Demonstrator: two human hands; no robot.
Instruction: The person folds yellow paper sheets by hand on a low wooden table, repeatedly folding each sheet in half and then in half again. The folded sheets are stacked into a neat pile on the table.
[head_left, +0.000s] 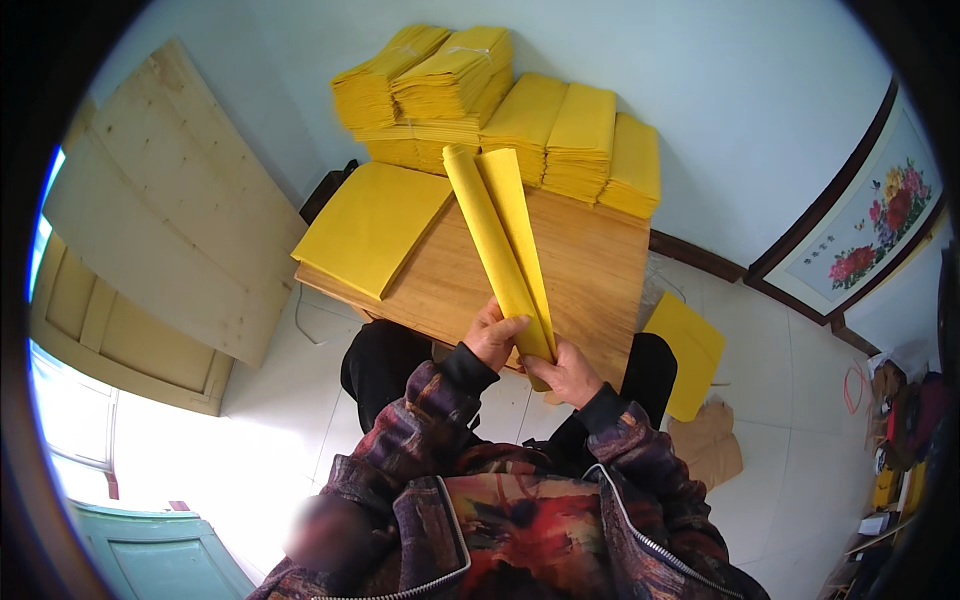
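Both hands grip the near end of a yellow paper sheet (490, 245), which is partly rolled into a tube with a loose flap standing out on its right. It slants up and away over the wooden table (590, 260). My left hand (495, 335) is closed on the tube's left side, thumb across the front. Lower and to the right, my right hand (566, 372) is closed round the bottom end by the flap. A flat stack of yellow sheets (372, 225) lies on the table's left side, apart from my hands.
Several folded yellow paper bundles (545, 115) are piled along the table's back. A yellow sheet (688, 350) and brown paper (707, 445) lie on the floor at right. A wooden board (170, 200) leans at left; a framed flower picture (870, 220) stands at right.
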